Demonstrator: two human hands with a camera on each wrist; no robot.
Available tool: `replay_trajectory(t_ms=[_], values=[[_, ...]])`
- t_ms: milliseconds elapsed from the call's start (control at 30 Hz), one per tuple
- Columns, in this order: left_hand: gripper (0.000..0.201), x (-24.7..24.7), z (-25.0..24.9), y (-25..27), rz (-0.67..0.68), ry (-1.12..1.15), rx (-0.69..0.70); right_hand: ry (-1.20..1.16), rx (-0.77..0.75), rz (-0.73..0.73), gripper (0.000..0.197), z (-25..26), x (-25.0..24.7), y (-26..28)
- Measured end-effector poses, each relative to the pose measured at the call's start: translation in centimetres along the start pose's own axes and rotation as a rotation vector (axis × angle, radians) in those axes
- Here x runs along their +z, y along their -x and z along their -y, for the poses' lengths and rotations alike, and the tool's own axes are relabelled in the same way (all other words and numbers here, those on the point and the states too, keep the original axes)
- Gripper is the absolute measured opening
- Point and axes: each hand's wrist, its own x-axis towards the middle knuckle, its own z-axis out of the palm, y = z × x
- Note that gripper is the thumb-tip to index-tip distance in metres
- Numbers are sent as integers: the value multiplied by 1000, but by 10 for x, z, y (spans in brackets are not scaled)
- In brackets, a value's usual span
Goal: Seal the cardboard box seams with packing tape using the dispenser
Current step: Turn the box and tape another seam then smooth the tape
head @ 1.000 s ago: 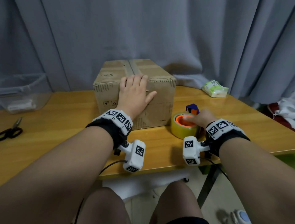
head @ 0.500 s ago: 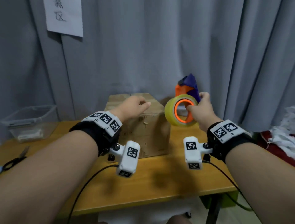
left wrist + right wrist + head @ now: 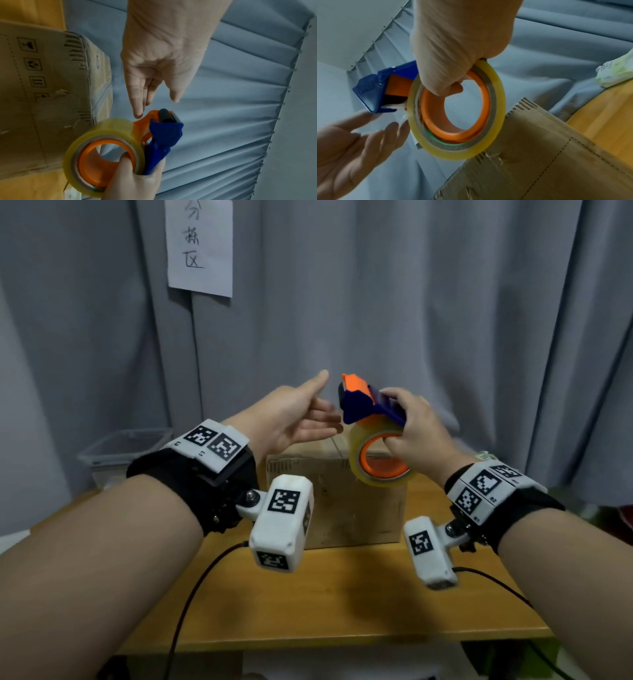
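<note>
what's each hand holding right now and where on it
The right hand holds the tape dispenser, thumb hooked inside the orange core, fingers over the blue frame. The left hand is open beside the dispenser's front end and holds nothing.

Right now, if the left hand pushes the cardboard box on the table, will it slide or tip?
The cardboard box sits flat on the smooth wooden table, so it would probably slide rather than tip. It looks wide and low, hence stable. Its walls look worn and creased, so they may give under pressure. Its weight cannot be judged.

Cardboard box (image 3: 337, 501) partly behind hands.
</note>
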Motion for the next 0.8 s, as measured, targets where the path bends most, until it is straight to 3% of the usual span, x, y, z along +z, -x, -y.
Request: replay_trajectory(t_ms=[167,400,533,800], values=[[23,-18,8,4,-14,35,-9,-18,-4,19,60,3,0,-2],[28,-25,6,7,40,-12,-72,51,-62,76,62,2,0,-3],[20,-24,5,10,48,-11,-74,49,-63,54,62,0,-1,-3],[24,-16,2,9,-5,-33,-34,106,-83,78,64,0,-1,-3]])
